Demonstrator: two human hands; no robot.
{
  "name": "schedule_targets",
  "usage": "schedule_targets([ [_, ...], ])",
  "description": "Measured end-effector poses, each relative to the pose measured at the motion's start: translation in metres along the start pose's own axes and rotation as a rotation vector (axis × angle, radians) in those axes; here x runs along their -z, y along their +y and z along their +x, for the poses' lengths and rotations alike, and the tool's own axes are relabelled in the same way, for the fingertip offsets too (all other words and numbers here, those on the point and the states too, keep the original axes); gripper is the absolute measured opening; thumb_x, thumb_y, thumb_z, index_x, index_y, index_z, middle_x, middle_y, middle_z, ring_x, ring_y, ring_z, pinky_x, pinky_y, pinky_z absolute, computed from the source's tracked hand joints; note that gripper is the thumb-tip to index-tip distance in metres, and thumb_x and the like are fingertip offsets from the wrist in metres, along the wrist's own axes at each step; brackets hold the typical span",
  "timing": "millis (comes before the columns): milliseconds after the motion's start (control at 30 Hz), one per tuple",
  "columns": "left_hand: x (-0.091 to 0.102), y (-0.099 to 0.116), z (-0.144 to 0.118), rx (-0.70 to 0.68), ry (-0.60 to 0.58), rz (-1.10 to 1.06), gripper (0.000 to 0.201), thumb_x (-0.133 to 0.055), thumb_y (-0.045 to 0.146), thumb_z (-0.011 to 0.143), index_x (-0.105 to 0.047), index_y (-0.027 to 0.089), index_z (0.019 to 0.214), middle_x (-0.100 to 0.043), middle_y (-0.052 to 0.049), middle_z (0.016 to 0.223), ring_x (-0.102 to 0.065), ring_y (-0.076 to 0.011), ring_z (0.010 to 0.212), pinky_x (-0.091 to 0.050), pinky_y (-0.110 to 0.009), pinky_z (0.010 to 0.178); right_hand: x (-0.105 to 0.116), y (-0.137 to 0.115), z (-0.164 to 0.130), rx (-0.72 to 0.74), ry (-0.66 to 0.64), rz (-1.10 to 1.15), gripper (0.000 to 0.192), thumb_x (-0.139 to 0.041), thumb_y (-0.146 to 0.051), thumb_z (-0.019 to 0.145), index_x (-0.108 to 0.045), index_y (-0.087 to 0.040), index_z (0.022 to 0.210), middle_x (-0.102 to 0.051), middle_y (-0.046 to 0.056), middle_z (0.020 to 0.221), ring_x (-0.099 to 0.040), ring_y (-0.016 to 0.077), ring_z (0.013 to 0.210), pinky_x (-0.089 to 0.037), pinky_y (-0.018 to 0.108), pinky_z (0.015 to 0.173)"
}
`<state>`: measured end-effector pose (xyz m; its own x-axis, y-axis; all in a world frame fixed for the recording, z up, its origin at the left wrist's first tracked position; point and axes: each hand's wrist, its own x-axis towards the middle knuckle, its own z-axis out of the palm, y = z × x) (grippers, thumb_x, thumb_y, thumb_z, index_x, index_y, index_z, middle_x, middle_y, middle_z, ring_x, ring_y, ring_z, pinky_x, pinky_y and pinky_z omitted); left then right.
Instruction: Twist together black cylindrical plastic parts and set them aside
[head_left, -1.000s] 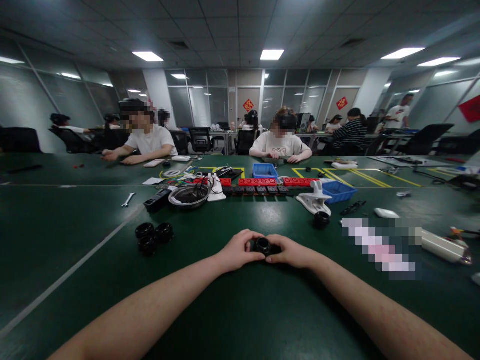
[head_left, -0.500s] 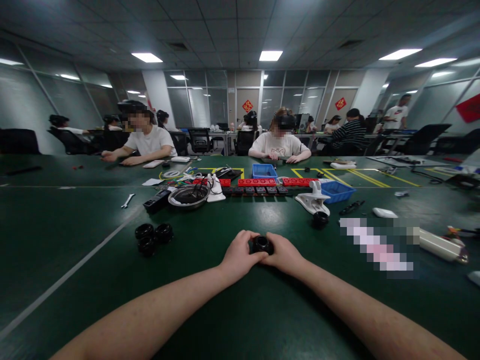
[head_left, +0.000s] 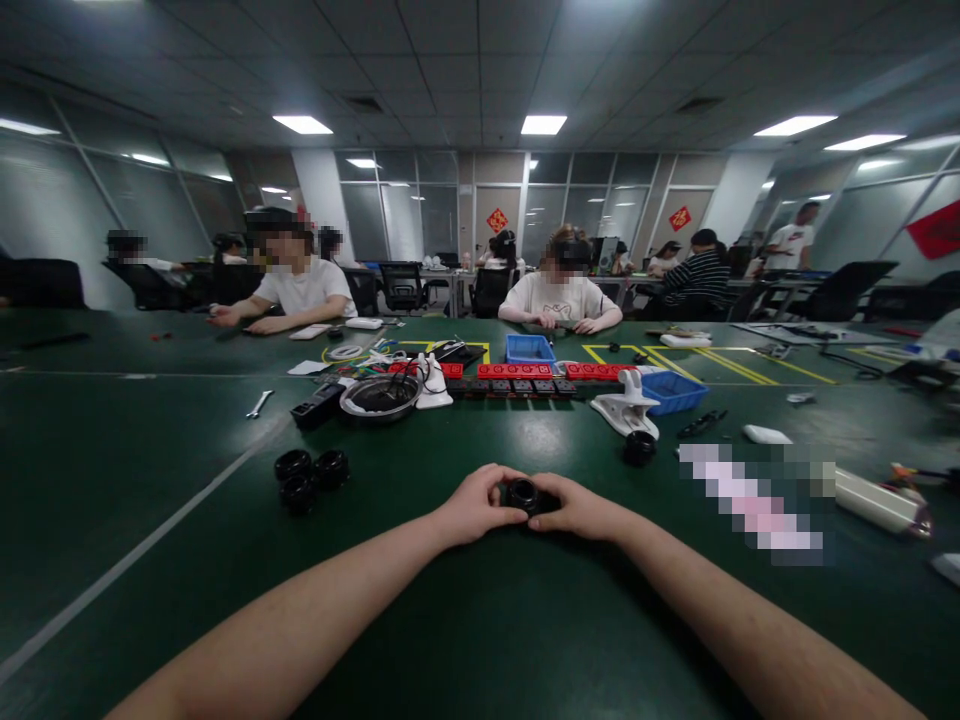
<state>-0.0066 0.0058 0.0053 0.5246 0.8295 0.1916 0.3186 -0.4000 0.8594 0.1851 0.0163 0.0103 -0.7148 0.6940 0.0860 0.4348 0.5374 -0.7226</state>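
A small black round part (head_left: 523, 494) rests on the green table (head_left: 465, 620) straight ahead of me. My left hand (head_left: 474, 505) grips it from the left and my right hand (head_left: 579, 508) grips it from the right, fingers curled around its sides. Only its top ring shows between my fingers. Three similar black rings (head_left: 309, 478) lie grouped to the left, apart from my hands. Another black ring (head_left: 640, 447) sits to the right, near a white clamp (head_left: 627, 404).
Farther back lie a metal bowl (head_left: 379, 396), red blocks (head_left: 517, 371), two blue bins (head_left: 529, 348), a wrench (head_left: 259, 403) and a white tube (head_left: 879, 503). Two people sit across the table; others sit behind them.
Both hands stay on the black part and have shifted only slightly. The view tilted a little, so the table's things sit lower in the picture.
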Motion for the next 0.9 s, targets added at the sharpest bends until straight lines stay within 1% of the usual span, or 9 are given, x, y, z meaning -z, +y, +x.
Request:
schedule_targets([
  [167,-0.001,-0.001,0.000,-0.001,-0.004,0.004,0.042,-0.065,0.027,0.063,-0.052,0.018,0.102,-0.045,0.001,0.082,-0.038,-0.0052,0.053,-0.034,-0.017,0.048,0.000,0.003,0.000,-0.005,-0.001,0.106,0.028,-0.062,-0.026,0.066,-0.057,-0.015,0.092,-0.056,0.001,0.085,-0.051,0.0166,0.080,-0.039,0.027,0.071],
  [333,0.000,0.000,0.000,-0.006,-0.003,0.014,0.042,-0.065,0.027,0.063,-0.052,0.018,0.101,-0.044,0.001,0.082,-0.038,-0.0052,0.053,-0.034,-0.018,0.048,-0.002,0.005,0.000,-0.011,0.011,0.118,0.027,-0.062,-0.025,0.066,-0.057,-0.015,0.090,-0.056,0.000,0.082,-0.050,0.0155,0.078,-0.038,0.025,0.069],
  [433,-0.002,0.002,0.000,-0.001,0.007,0.013,0.041,-0.065,0.027,0.062,-0.053,0.017,0.099,-0.043,0.001,0.080,-0.038,-0.0053,0.053,-0.033,-0.018,0.048,-0.002,0.004,0.000,-0.047,0.034,0.092,0.025,-0.063,-0.027,0.064,-0.055,-0.014,0.083,-0.053,-0.001,0.076,-0.049,0.0138,0.072,-0.037,0.023,0.063],
  [533,-0.008,0.003,-0.002,0.027,0.066,0.028,0.040,-0.067,0.027,0.059,-0.053,0.016,0.095,-0.043,0.002,0.079,-0.037,-0.0052,0.051,-0.032,-0.017,0.046,-0.008,0.001,0.000,-0.146,0.116,-0.039,0.028,-0.067,-0.032,0.058,-0.051,-0.015,0.074,-0.050,-0.003,0.068,-0.047,0.0125,0.064,-0.034,0.021,0.054],
  [600,-0.014,0.003,-0.003,0.053,0.161,0.067,0.038,-0.068,0.026,0.058,-0.053,0.016,0.091,-0.043,0.002,0.080,-0.037,-0.0057,0.052,-0.031,-0.018,0.046,-0.014,-0.004,0.002,-0.229,0.207,-0.200,0.033,-0.068,-0.037,0.054,-0.048,-0.016,0.071,-0.050,-0.003,0.066,-0.046,0.0125,0.061,-0.030,0.020,0.050],
  [667,-0.019,0.002,-0.003,0.073,0.258,0.114,0.036,-0.068,0.023,0.057,-0.053,0.016,0.089,-0.045,0.001,0.081,-0.038,-0.0067,0.054,-0.032,-0.018,0.047,-0.023,-0.009,0.003,-0.305,0.303,-0.378,0.034,-0.066,-0.041,0.055,-0.048,-0.017,0.070,-0.052,-0.001,0.066,-0.046,0.0134,0.059,-0.028,0.022,0.049],
  [733,-0.021,0.002,-0.003,0.085,0.308,0.144,0.035,-0.068,0.023,0.057,-0.052,0.016,0.087,-0.045,0.001,0.081,-0.039,-0.0074,0.055,-0.032,-0.018,0.048,-0.029,-0.014,0.004,-0.341,0.362,-0.527,0.034,-0.062,-0.045,0.059,-0.049,-0.017,0.071,-0.054,0.002,0.068,-0.048,0.0153,0.061,-0.028,0.024,0.051],
  [833,-0.019,0.002,-0.002,0.093,0.275,0.124,0.035,-0.068,0.022,0.057,-0.052,0.015,0.088,-0.045,0.001,0.081,-0.038,-0.0069,0.053,-0.033,-0.019,0.047,-0.031,-0.018,0.004,-0.321,0.384,-0.612,0.038,-0.059,-0.051,0.060,-0.051,-0.017,0.074,-0.056,0.005,0.073,-0.051,0.0194,0.068,-0.031,0.027,0.058],
  [900,-0.015,0.002,0.000,0.085,0.209,0.082,0.037,-0.067,0.023,0.058,-0.052,0.015,0.090,-0.044,0.001,0.080,-0.037,-0.0061,0.052,-0.032,-0.018,0.047,-0.028,-0.016,0.003,-0.268,0.364,-0.547,0.046,-0.061,-0.053,0.057,-0.052,-0.017,0.083,-0.057,0.005,0.080,-0.051,0.0214,0.074,-0.033,0.029,0.062],
])
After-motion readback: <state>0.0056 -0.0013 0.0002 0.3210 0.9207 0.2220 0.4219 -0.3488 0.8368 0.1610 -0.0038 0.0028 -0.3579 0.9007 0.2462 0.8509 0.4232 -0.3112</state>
